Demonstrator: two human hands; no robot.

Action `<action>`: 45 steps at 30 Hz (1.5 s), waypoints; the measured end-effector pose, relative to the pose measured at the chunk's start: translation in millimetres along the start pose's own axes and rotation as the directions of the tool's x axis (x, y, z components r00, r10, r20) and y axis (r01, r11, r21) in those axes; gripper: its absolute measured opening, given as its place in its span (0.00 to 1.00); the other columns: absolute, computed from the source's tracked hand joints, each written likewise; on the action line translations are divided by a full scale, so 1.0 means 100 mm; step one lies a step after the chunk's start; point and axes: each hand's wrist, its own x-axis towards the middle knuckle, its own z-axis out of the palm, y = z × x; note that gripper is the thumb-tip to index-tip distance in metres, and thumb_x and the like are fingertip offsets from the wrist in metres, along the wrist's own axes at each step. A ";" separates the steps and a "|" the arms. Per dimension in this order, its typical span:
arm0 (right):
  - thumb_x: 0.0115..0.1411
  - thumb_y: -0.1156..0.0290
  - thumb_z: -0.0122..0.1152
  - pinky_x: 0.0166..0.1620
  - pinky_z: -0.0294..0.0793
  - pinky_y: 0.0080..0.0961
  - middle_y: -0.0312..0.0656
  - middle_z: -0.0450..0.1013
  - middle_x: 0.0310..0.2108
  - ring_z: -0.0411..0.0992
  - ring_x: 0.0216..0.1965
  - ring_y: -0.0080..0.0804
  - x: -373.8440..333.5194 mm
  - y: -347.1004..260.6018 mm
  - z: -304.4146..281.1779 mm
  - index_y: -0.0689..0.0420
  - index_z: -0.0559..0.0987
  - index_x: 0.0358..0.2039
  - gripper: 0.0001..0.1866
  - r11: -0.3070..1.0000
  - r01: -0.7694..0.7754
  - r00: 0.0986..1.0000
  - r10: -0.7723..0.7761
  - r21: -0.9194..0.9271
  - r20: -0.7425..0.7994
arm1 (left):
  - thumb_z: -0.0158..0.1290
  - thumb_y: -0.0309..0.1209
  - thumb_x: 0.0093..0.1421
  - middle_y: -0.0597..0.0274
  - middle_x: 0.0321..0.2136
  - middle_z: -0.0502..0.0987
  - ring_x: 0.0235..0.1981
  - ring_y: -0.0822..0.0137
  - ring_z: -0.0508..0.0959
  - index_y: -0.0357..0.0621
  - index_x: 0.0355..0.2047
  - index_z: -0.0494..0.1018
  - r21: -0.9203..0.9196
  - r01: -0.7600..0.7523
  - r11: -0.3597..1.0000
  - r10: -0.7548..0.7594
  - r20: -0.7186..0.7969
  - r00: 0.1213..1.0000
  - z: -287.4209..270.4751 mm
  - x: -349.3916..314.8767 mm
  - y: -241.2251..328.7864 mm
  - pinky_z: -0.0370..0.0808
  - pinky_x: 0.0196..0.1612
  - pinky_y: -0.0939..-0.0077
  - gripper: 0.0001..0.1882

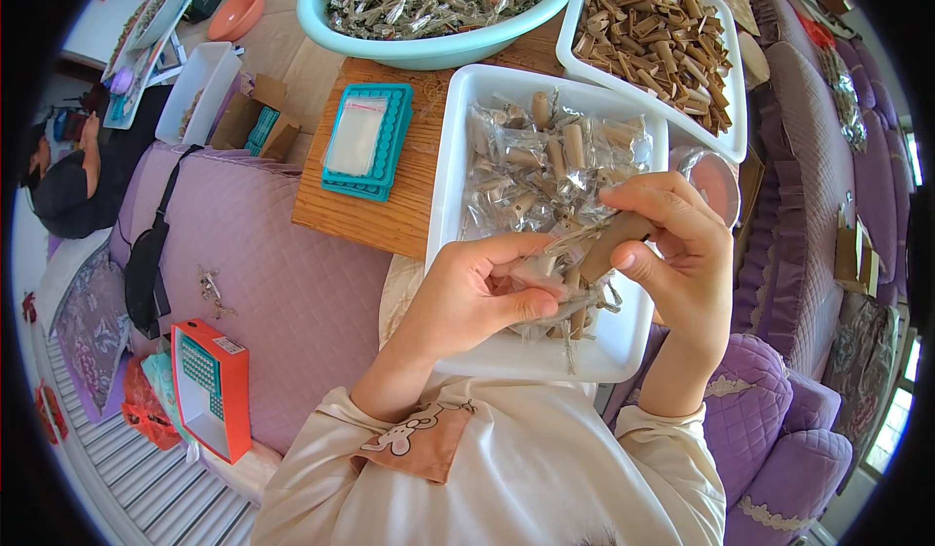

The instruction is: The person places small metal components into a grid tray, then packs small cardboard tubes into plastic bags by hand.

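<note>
Over a white tray (446, 171), my two hands work close together. My right hand (682, 244) pinches a short brown tube-like piece (617, 242) between thumb and fingers. The thumb and fingers of my left hand (484, 298) are closed on a small clear plastic bag (539, 271), which is crumpled and touches the brown piece. Whether the piece is partly inside the bag I cannot tell. Beneath the hands, the tray holds several bagged brown pieces (575, 147) with thin twig-like strands among them.
On the wooden table (321, 190), a teal tray (396, 122) bears a stack of clear bags (356, 137). Behind are a light-blue basin (438, 51) of wrapped bits and another white tray (737, 122) of brown pieces. A red box (239, 400) lies left; another person (73, 181) sits beyond.
</note>
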 end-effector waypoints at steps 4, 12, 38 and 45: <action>0.41 0.72 0.64 0.28 0.68 0.18 0.39 0.70 0.28 0.69 0.26 0.25 0.00 0.00 0.01 0.61 0.76 0.34 0.16 0.999 0.026 0.999 -0.026 -0.041 0.020 | 0.58 0.22 0.44 0.58 0.31 0.75 0.31 0.74 0.74 0.34 0.47 0.63 -0.023 0.000 1.000 0.000 0.010 1.000 -0.02 -0.01 -0.03 0.72 0.36 0.83 0.27; 0.41 0.72 0.64 0.28 0.68 0.19 0.40 0.70 0.27 0.69 0.24 0.26 -0.03 0.05 0.05 0.61 0.76 0.33 0.16 0.997 0.036 0.996 -0.030 -0.066 0.085 | 0.60 0.23 0.42 0.56 0.35 0.74 0.34 0.72 0.75 0.35 0.48 0.63 0.026 -0.019 0.999 0.019 -0.007 1.000 -0.03 0.02 -0.07 0.73 0.34 0.84 0.30; 0.41 0.77 0.63 0.26 0.69 0.18 0.38 0.62 0.29 0.69 0.26 0.25 -0.20 0.03 0.24 0.60 0.76 0.36 0.18 0.976 0.142 0.989 -0.145 -0.164 -0.005 | 0.59 0.23 0.43 0.53 0.41 0.70 0.43 0.66 0.71 0.30 0.48 0.60 -0.165 -0.073 0.984 0.062 -0.068 0.996 0.07 0.02 -0.09 0.69 0.45 0.76 0.31; 0.39 0.77 0.64 0.26 0.70 0.18 0.40 0.66 0.30 0.70 0.26 0.25 -0.26 0.09 0.24 0.61 0.76 0.34 0.17 0.974 0.190 0.981 -0.193 -0.120 -0.011 | 0.58 0.19 0.43 0.52 0.44 0.68 0.46 0.65 0.68 0.32 0.48 0.61 -0.043 -0.075 0.996 0.075 -0.016 0.997 0.08 0.01 -0.12 0.69 0.45 0.74 0.30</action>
